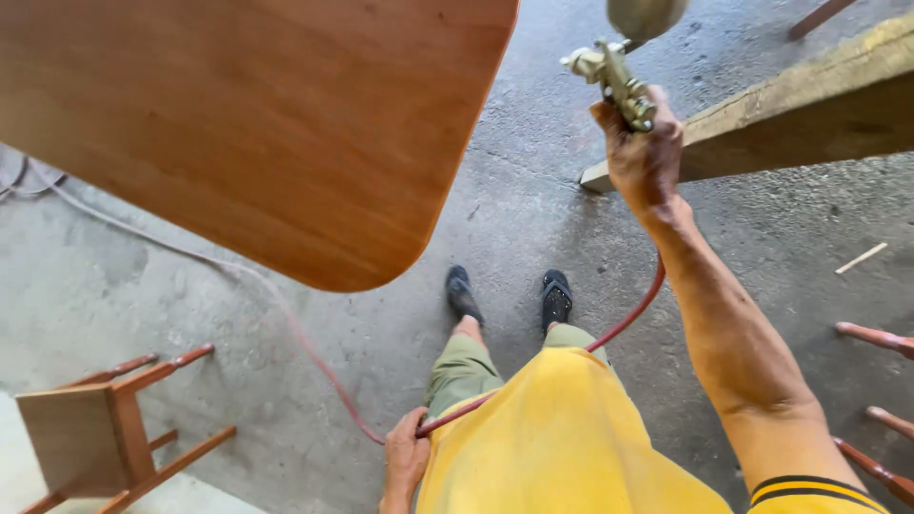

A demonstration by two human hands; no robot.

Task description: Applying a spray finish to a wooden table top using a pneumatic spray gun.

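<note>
My right hand (643, 152) is raised at the upper right and grips a metal spray gun (612, 74) with a round cup on top. A red air hose (624, 324) runs down from the gun, across my body, to my left hand (405, 457), which holds it at my hip. The hose continues over the concrete floor toward the upper left. A large reddish-brown wooden tabletop (257, 124) with a rounded corner fills the upper left, to the left of the spray gun.
A small wooden chair (95, 433) lies tipped over at the lower left. A rough timber beam (809, 109) crosses the upper right. Turned reddish wooden legs (876, 338) poke in from the right edge. A thin wood sliver (862, 258) lies on the floor.
</note>
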